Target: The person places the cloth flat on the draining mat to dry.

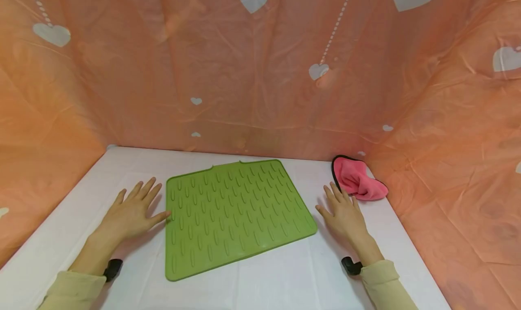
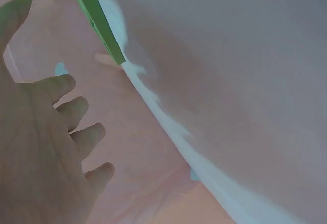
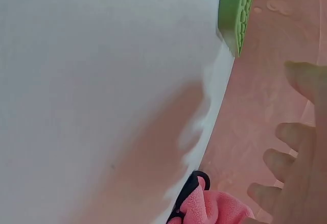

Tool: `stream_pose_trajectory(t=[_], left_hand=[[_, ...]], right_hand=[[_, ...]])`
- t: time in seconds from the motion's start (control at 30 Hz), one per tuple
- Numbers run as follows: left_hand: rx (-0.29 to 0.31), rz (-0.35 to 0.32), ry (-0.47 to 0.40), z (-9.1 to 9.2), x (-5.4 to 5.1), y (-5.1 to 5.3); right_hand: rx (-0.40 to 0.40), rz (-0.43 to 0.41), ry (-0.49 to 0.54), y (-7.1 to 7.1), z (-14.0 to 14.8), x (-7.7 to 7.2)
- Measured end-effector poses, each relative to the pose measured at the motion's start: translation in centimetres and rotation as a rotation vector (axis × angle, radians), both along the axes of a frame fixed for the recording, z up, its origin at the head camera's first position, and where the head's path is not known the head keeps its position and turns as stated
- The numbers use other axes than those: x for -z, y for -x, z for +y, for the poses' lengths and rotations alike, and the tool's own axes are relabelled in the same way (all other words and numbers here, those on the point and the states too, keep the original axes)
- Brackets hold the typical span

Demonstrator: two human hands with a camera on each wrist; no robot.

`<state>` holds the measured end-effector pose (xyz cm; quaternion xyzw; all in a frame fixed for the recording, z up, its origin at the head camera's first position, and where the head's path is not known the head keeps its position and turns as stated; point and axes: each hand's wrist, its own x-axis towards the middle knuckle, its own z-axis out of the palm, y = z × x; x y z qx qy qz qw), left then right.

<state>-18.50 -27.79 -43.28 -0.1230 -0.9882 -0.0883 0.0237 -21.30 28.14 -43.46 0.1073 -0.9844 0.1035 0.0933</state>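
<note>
Here is the left hand [image 1: 128, 217], lower left of the frame, palm down, fingers fanned and gripping nothing. Its thumb tip overlaps the left rim of the green mat [image 1: 234, 217]; whether it touches, the head view can't settle. Over at lower right, the right hand [image 1: 345, 215] is spread too, and it holds nothing either. Its thumb points at the mat's right corner, just apart from it, while its fingertips reach up beside the pink cloth [image 1: 360, 178]; contact there can't be told.

The mat lies flat across the centre, ridged face up, its near edge slanting upward to the right. The cloth sits crumpled at the right, black trim showing. All of it rests on the white table [image 1: 260, 283], with orange sheeting [image 1: 134, 74] rising behind and at both sides.

The step in hand looks like a poised moment, with the hands framing the mat and no grip taken. Any lift or turn of the mat would call for fingers under both side rims, and the right hand would probably need to stay clear of the cloth.
</note>
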Motion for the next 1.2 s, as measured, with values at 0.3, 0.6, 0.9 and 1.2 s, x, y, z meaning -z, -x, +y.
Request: stream_pose_trajectory(t=[0.3, 0.6, 0.9, 1.2], left_hand=[[0.023, 0.036, -0.015, 0.5, -0.2, -0.3], [0.051, 0.048, 0.005, 1.6, -0.5, -0.9], [0.085, 0.058, 0.004, 2.2, -0.5, -1.7], [0.148, 0.082, 0.046, 2.9, -0.3, -2.4]], right_hand=[[-0.005, 0.067, 0.047, 1.0, 0.7, -0.8], [0.018, 0.102, 0.039, 2.5, 3.0, -1.3], [0.029, 0.088, -0.022, 3.6, 5.3, -1.5], [-0.011, 0.025, -0.062, 5.0, 7.1, -1.4]])
